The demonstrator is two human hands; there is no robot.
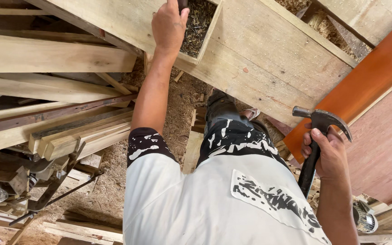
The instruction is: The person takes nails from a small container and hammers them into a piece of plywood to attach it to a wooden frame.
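My left hand (169, 25) reaches up to a small open wooden box (199, 28) filled with dark nails or scraps, which sits on a wide pale plank (268, 59). The fingers curl over the box's near edge around something dark; what it is cannot be made out. My right hand (326, 154) hangs at my side, gripping the black handle of a claw hammer (319, 124), whose steel head points up, claw to the right. My white shirt with black print fills the lower middle.
Stacked pale boards (46, 59) and rough planks lie to the left, with dark metal clamps (46, 190) lower left. A glossy orange-brown panel (368, 81) leans at right. Sawdust and wood offcuts (191, 136) cover the floor. A round metal object (364, 218) sits at the lower right.
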